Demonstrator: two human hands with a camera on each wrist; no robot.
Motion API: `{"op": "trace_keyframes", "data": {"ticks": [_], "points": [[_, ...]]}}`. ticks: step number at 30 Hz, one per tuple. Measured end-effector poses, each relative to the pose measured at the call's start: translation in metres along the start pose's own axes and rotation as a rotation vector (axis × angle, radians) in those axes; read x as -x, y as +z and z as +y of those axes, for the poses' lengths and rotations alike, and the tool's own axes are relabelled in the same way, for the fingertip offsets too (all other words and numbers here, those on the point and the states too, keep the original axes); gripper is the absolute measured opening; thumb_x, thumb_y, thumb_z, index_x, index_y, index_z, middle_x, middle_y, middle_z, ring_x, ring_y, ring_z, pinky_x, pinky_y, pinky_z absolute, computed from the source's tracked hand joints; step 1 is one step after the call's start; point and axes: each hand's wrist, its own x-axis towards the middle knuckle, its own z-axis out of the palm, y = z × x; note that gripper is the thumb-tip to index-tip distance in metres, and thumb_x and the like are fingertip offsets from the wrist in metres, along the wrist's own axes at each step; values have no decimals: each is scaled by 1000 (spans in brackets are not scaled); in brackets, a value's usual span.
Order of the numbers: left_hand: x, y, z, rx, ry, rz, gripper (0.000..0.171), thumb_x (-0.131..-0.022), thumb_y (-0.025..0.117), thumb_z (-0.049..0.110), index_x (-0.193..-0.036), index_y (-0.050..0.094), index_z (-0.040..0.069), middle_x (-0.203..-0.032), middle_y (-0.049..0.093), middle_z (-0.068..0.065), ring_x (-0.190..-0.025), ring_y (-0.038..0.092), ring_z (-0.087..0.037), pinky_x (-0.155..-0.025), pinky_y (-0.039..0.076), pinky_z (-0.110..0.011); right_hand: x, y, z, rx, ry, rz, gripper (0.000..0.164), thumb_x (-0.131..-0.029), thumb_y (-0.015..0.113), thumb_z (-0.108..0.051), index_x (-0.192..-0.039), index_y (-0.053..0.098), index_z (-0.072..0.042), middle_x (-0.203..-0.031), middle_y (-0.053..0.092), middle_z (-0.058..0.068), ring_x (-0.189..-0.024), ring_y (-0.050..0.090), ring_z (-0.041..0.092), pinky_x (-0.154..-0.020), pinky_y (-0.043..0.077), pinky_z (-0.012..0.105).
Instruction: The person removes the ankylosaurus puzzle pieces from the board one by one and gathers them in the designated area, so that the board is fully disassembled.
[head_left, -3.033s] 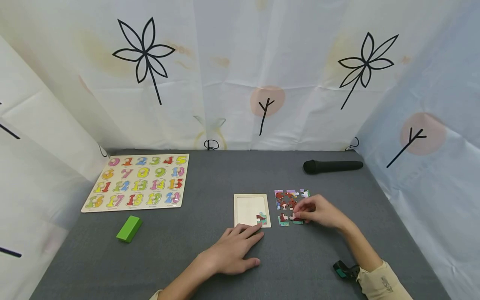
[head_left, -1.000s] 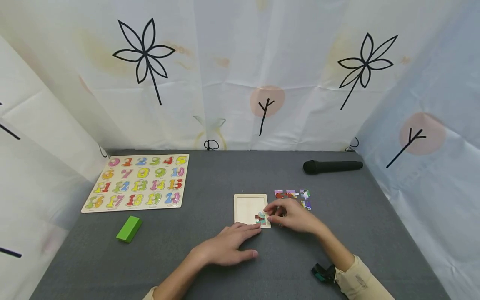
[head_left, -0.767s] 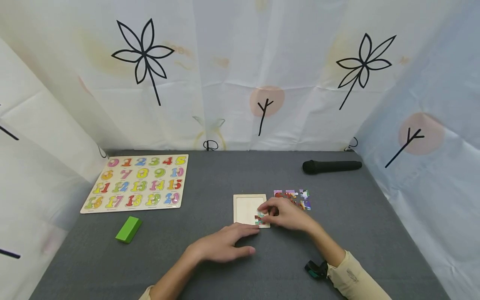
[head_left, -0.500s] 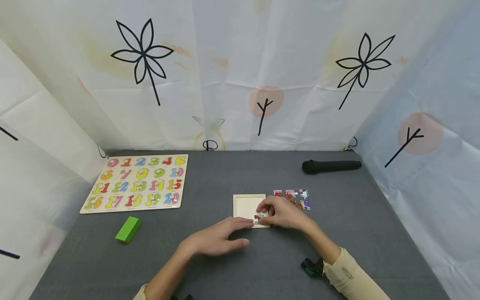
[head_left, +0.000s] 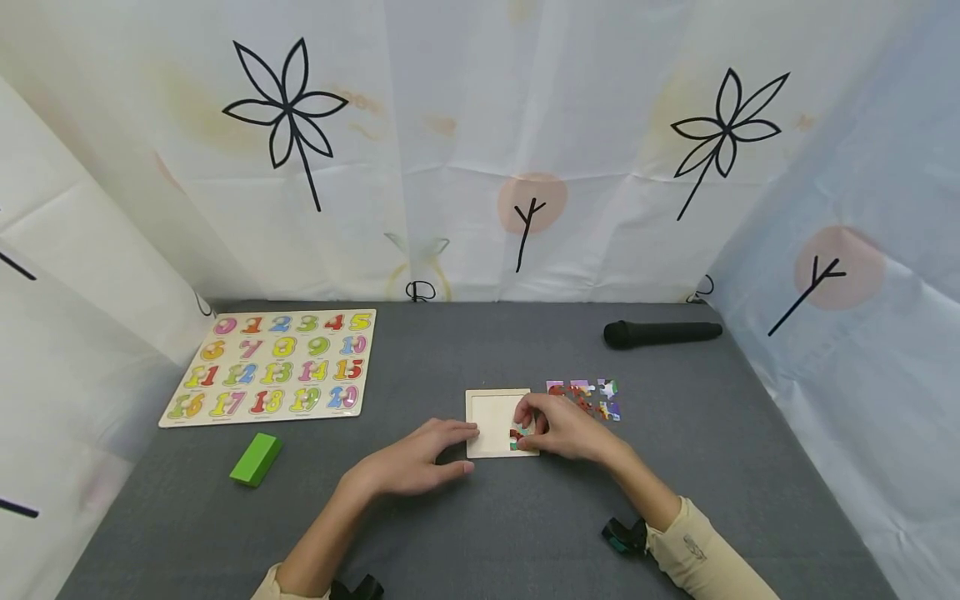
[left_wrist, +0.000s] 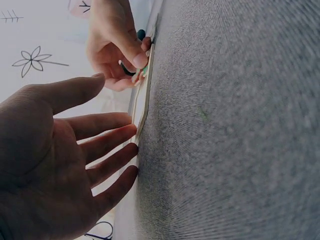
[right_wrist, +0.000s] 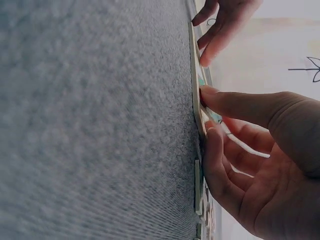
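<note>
In the head view a small wooden puzzle tray [head_left: 491,412] lies on the grey table. A jigsaw piece [head_left: 515,440], red and teal, sits at its lower right corner, partly covered by my right hand [head_left: 561,427]. That hand pinches a jigsaw piece [right_wrist: 212,115] between thumb and fingers; the right wrist view shows it tilted at the tray's edge, its face mostly hidden. My left hand [head_left: 408,461] reaches the tray's left side with straight, slightly spread fingers. In the left wrist view its fingertips [left_wrist: 131,131] touch the tray's edge, and the palm holds nothing.
Several loose jigsaw pieces [head_left: 607,400] lie right of the tray, some behind my right hand. A number puzzle board [head_left: 273,367] stands at the back left, with a green block [head_left: 257,459] in front. A black microphone [head_left: 662,333] lies at the back right.
My right hand has carried a jigsaw piece from the loose group leftward to the tray's lower right corner. My left hand has slid left from the tray's front edge to its left side.
</note>
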Motion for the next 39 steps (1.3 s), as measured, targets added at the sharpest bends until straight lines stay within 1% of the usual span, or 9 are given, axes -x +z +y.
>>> {"op": "trace_keyframes", "data": {"ticks": [6,8,11,15,17,20,24,31,39], "points": [[-1,2,-2,-5,-1,4,60,-108,64,40,-155,58,4,-166,54,-9,-152,48,-31,-126,40,-59,5,-1,-1,-30,-24,20,19,-96,81,-11,-111,69,-11,-89,71,-1,-75,62,3,-71,53,22],[0,3,-2,-5,17,16,60,-108,64,41,-154,59,3,-165,55,-10,-151,49,-32,-125,40,-59,8,-3,0,-61,-21,37,17,-97,80,-9,-111,70,-11,-91,71,-1,-76,62,4,-70,53,22],[0,5,-6,-17,69,33,60,-109,61,44,-153,60,3,-164,57,-10,-149,50,-31,-124,43,-55,14,-9,2,-98,-40,64,16,-97,79,-6,-110,71,-9,-92,71,2,-76,62,6,-68,53,23],[0,5,-6,-9,64,32,60,-109,61,43,-153,60,3,-164,56,-10,-149,50,-31,-124,43,-55,26,-19,8,-135,-57,90,15,-97,79,-3,-110,72,-5,-93,71,7,-79,62,8,-67,53,23],[0,3,-1,4,25,26,59,-108,64,40,-153,60,2,-165,56,-10,-151,49,-33,-125,40,-60,32,-24,11,-155,-42,102,15,-97,78,-3,-110,72,-4,-93,71,8,-78,63,8,-66,53,23],[-1,4,-2,-14,7,25,58,-108,65,38,-154,60,3,-165,55,-9,-151,49,-32,-125,40,-59,42,-31,17,-161,-14,121,14,-98,77,-4,-111,72,-4,-94,72,8,-80,64,6,-68,54,22],[0,4,-2,-28,3,28,57,-108,65,36,-154,60,4,-165,55,-8,-152,49,-31,-126,40,-58,56,-40,24,-130,21,149,14,-99,77,-6,-112,72,-4,-95,73,7,-83,66,5,-72,55,23],[0,3,0,-15,3,24,57,-108,65,36,-154,60,4,-165,55,-8,-152,48,-31,-125,40,-59,76,-54,32,-158,101,149,18,-102,74,-10,-117,71,-1,-97,72,11,-77,64,9,-62,56,26],[-1,4,-2,-18,5,23,57,-108,64,37,-155,59,4,-166,54,-8,-151,48,-31,-125,40,-57,88,-61,45,-167,159,129,22,-104,72,-10,-123,69,2,-100,71,12,-77,65,13,-62,58,29]]}}
